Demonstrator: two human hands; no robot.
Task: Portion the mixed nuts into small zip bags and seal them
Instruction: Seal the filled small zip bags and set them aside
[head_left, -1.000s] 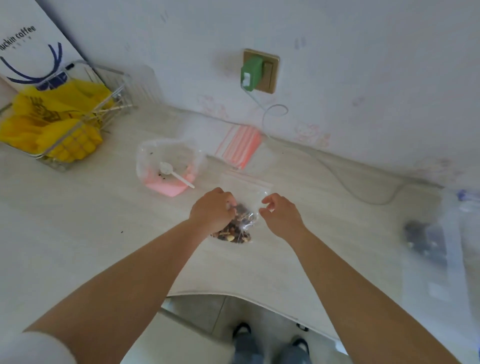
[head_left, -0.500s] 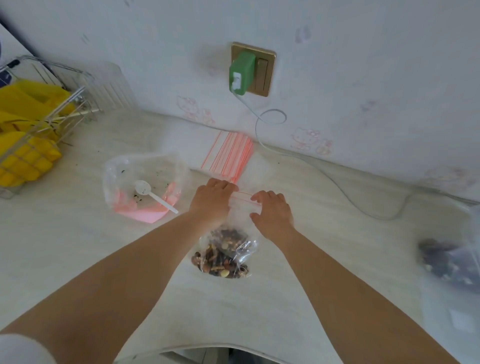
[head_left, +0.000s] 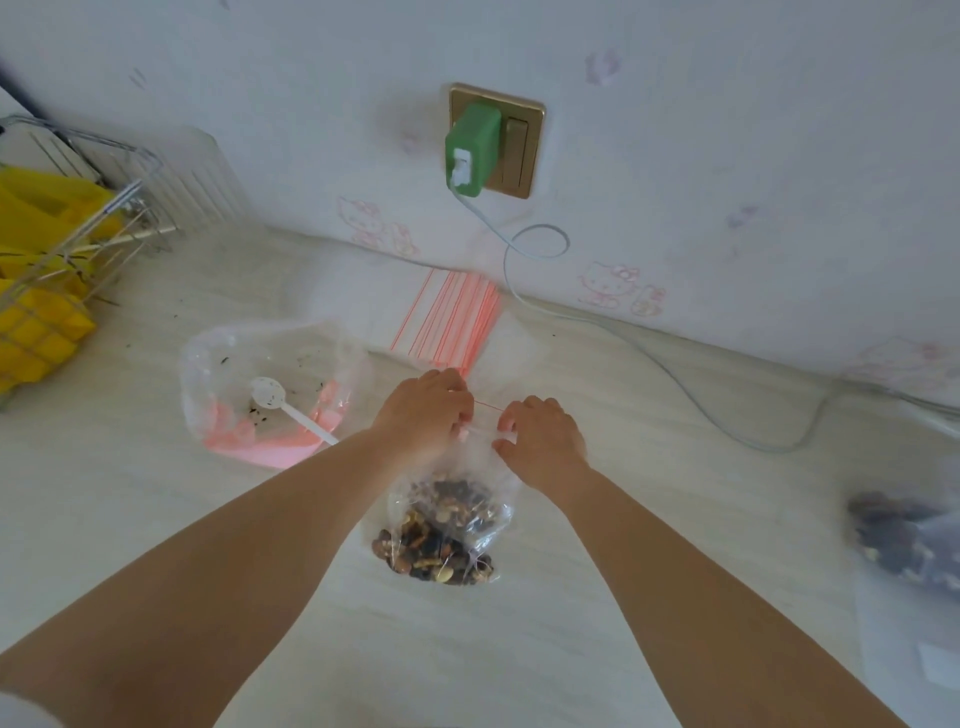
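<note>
**Both hands pinch the zip strip of a filled nut bag**

One small clear zip bag (head_left: 447, 525), crinkled and bulging with glossy brown and tan mixed nuts (head_left: 434, 551), lies on the pale wood-grain counter (head_left: 156, 519). The left hand (head_left: 423, 410) and right hand (head_left: 540, 439), knuckles up and arms reaching forward, pinch its red-lined top edge between curled fingers. Just beyond lies one stack of flat, red-striped empty bags (head_left: 452, 319). To the left sits one larger clear bag (head_left: 270, 389) holding one white plastic scoop (head_left: 288, 408).

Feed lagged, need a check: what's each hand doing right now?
Left hand: fingers pinch the zip bag at its top strip.
Right hand: fingers pinch the same strip.
</note>
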